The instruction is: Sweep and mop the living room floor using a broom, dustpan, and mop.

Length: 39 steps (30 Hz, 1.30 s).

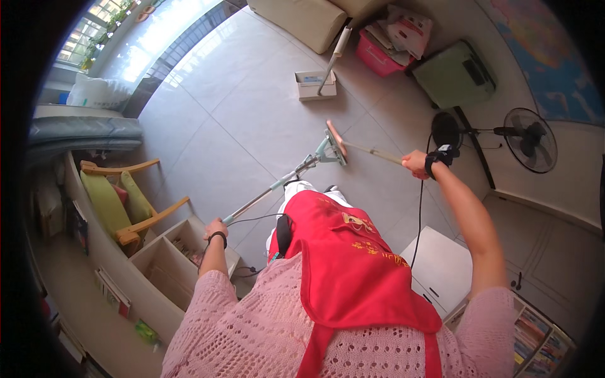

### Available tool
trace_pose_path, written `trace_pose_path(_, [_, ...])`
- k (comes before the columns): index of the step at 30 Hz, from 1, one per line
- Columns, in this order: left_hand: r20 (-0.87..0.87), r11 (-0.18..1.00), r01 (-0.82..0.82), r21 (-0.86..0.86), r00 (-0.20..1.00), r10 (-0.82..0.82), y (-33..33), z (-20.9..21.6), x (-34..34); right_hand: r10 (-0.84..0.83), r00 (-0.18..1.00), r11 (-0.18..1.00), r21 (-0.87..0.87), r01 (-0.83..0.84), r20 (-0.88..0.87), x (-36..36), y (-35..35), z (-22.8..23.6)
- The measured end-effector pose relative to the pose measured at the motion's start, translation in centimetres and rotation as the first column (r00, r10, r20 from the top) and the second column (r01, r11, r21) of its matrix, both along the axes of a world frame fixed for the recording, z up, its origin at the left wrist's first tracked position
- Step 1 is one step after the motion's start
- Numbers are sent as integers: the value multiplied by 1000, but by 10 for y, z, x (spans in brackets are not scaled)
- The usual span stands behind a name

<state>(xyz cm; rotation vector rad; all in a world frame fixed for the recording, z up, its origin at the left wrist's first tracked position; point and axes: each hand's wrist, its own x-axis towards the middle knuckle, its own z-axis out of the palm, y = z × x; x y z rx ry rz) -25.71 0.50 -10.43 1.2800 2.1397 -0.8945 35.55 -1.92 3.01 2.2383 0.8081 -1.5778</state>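
Observation:
My left hand (216, 230) is closed round the lower end of a mop handle. The mop (287, 179) slants up to the right from it, with a teal folding frame at its head. Along the head lies a long pinkish-orange strip (337, 138). In my right hand (416, 164) I grip a thin pale stick (375, 152), its far end meeting the strip. Whether the strip belongs to the stick or to the mop I cannot tell. The mop head is held in front of me over the grey tiled floor (233, 101).
Ahead stands a white box (316, 86) with a long white-ended handle leaning on it. Along the right are a pink bin (378, 53), a green suitcase (454, 74) and a fan (530, 140). A wooden armchair (126, 195) and open shelving (170, 268) line the left. Dark cables hang near me.

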Motion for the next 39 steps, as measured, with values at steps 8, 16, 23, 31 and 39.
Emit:
trace_pose_path(8, [15,1000,-17,6,1000,17,-4,-3,-4,-145,989,977,-157,147,24,12,-57,38])
trace_pose_path(16, [20,999,-38,14,999,37,-3,2,0,-262,965,947,-190,258,3,23,-90,57])
trace_pose_path(23, [8,999,-41,26,999,41,-1,10,6,-194,980,979,56,197,-46,25,-46,36])
trace_pose_path(31, [14,999,-36,-9,999,37,-1,1,1,-74,997,992,-103,70,-32,9,24,-12])
trace_pose_path(39, [15,998,-59,-5,998,59,-9,12,6,-106,994,989,-107,104,-16,12,3,18])
